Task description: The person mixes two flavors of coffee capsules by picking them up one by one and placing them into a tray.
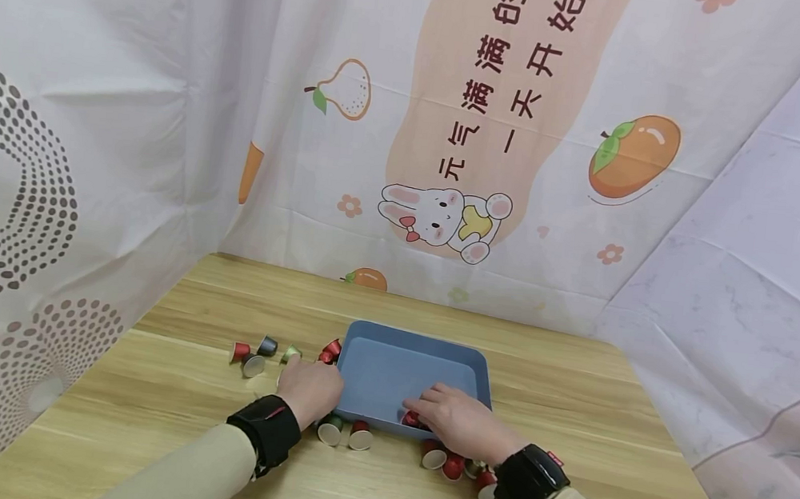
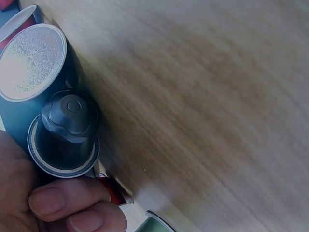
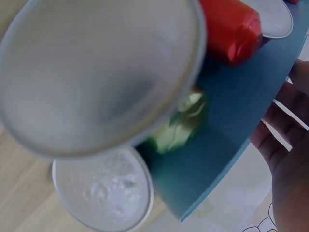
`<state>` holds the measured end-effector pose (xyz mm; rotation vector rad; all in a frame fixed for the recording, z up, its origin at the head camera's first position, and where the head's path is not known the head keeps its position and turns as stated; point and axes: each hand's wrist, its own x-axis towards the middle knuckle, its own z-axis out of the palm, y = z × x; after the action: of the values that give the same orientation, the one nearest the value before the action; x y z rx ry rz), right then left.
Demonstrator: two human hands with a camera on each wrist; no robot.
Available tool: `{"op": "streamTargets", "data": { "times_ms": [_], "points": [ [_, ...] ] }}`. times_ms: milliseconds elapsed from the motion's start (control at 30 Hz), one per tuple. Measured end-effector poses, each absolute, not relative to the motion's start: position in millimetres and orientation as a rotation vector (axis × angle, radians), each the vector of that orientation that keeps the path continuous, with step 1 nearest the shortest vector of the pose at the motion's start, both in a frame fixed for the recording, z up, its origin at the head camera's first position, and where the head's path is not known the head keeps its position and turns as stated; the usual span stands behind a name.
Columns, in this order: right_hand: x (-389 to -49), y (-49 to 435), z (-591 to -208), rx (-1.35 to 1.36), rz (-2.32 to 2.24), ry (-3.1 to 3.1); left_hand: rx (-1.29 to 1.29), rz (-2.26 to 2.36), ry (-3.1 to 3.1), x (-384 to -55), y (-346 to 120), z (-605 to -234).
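Note:
A shallow blue tray (image 1: 406, 372) lies on the wooden table. My left hand (image 1: 310, 391) is at its left side with bent fingers, among small coffee capsules. In the left wrist view a dark capsule (image 2: 70, 118) stands right beside those fingers; whatever they may grip is hidden. My right hand (image 1: 457, 424) reaches over the tray's front wall, its fingers loosely spread and extended inside. Red capsules (image 1: 411, 418) lie in the tray under these fingers. The right wrist view shows the fingers (image 3: 285, 121) partly behind the tray wall.
Left of the tray lie a red capsule (image 1: 240, 352), a dark one (image 1: 268, 346) and a light green one (image 1: 291, 353). Several more, such as a red capsule (image 1: 361, 436) and another red one (image 1: 453, 467), sit along the tray's front. A printed curtain (image 1: 552, 248) hangs behind.

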<state>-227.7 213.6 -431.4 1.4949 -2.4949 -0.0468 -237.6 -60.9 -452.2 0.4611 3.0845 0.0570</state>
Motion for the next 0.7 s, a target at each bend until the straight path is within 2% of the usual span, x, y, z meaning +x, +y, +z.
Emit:
{"op": "streamTargets", "data": {
  "times_ms": [700],
  "points": [
    [-222,236,-419,1.400,0.189,-2.502,0.464,0.084,3.093,-237,-62,-453]
  ]
}}
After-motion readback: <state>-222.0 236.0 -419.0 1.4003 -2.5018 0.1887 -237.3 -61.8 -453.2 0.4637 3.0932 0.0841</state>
